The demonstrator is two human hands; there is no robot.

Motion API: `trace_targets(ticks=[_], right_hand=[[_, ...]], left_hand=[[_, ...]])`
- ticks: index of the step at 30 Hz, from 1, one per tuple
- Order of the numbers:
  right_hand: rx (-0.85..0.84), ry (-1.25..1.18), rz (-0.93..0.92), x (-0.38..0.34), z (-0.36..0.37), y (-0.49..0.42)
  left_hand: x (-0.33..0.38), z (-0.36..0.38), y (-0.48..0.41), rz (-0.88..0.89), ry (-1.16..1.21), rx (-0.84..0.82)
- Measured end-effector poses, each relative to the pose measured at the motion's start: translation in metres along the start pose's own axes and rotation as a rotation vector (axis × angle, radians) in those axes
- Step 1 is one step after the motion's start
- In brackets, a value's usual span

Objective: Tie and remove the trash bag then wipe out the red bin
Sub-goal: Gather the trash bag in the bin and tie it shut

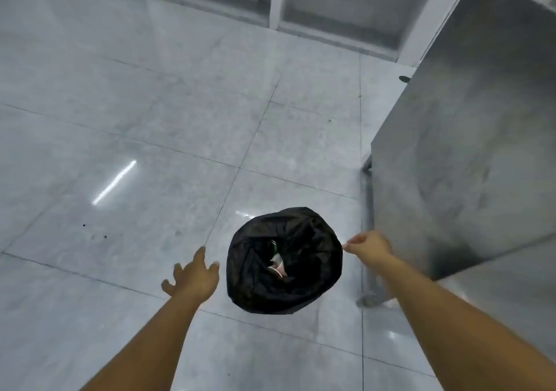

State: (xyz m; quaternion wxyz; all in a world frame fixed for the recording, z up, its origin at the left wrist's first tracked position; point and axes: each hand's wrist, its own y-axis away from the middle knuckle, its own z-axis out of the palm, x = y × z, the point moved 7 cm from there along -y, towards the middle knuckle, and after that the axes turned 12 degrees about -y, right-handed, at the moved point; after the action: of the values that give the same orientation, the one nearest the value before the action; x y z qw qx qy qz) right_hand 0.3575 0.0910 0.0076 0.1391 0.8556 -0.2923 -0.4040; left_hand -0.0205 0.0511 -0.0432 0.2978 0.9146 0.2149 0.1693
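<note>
The left hand [192,276] hovers beside the bag, fingers spread and empty. The black trash bag [282,288] lines a bin on the floor, some litter [278,266] inside. It looks thin, soft and light; gather it at the rim. The right hand [368,247] pinches that rim beside a steel cabinet [469,138].

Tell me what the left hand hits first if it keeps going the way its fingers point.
Probably only the floor. The left hand is open, fingers pointing up-frame and slightly right, passing left of the bag. Depth is unclear, so it might brush the bag's left edge.
</note>
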Motion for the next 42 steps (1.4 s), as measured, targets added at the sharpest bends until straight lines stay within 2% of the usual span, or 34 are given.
trace_targets(ticks=[3,8,11,13,15,17,20,22,27,31,34,38,42], right_hand=[[0.112,0.055,-0.041,0.022,0.018,-0.044],[0.19,0.195,0.002,0.056,0.042,-0.096],[0.192,0.227,0.029,0.064,0.052,-0.112],[0.213,0.235,0.025,0.069,0.055,-0.115],[0.237,0.218,0.015,0.069,0.051,-0.115],[0.238,0.197,-0.007,0.056,0.041,-0.108],[0.151,0.326,-0.011,0.026,0.022,-0.095],[0.061,0.386,0.012,0.01,0.015,-0.088],[-0.091,0.349,0.052,0.003,0.001,-0.081],[-0.152,0.402,0.042,0.002,-0.001,-0.08],[-0.117,0.472,-0.069,-0.009,0.016,-0.085],[-0.029,0.224,-0.325,-0.028,0.055,-0.093],[0.084,0.292,-0.35,-0.02,0.08,-0.108]], left_hand=[[0.005,0.048,-0.048,-0.061,-0.005,-0.045],[0.026,0.106,-0.099,-0.071,0.35,-0.151],[0.031,0.123,-0.116,-0.048,0.465,-0.193],[0.029,0.127,-0.123,-0.063,0.517,-0.163],[0.024,0.114,-0.12,-0.095,0.493,-0.071],[0.023,0.088,-0.112,-0.097,0.357,0.03],[0.029,0.038,-0.1,-0.062,0.159,0.159],[0.037,0.007,-0.092,-0.022,0.081,0.205],[0.053,-0.035,-0.069,0.072,-0.135,0.256],[0.061,-0.036,-0.076,0.165,-0.146,0.178],[0.073,-0.024,-0.088,0.223,-0.072,0.211],[0.088,0.008,-0.108,0.179,0.033,0.167],[0.086,0.033,-0.128,0.089,0.103,0.095]])
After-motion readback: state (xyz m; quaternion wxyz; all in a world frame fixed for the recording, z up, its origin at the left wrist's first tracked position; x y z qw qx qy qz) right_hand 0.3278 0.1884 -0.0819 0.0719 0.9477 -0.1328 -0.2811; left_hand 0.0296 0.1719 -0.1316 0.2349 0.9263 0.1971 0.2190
